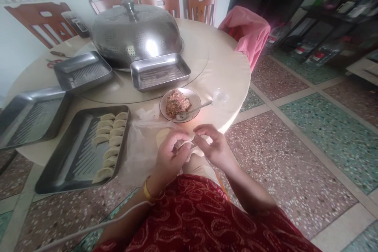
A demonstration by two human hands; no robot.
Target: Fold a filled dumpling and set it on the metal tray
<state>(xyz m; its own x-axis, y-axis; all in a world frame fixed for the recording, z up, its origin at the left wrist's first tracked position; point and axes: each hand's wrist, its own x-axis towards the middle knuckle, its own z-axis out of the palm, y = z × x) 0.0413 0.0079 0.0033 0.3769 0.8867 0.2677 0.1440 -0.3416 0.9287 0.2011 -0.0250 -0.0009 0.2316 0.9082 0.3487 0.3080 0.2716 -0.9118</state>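
Operator log, head view. I see both forearms bare from wrist to the lower frame edge; no sleeves visible. Left hand (169, 153) and right hand (214, 147) are bare: no gloves, and no rings that I can make out at this resolution. Left wrist carries a yellow, gold-toned bangle (150, 193), a plain narrow band, glossy. The garment (201, 220) across the lap fills the bottom of frame: deep red fabric printed with a pale pinkish curling, paisley-like line pattern. A thin orange strip of cloth (226, 193) shows at its upper right edge. A white cable (97, 226) runs along the left forearm toward the lower left corner.
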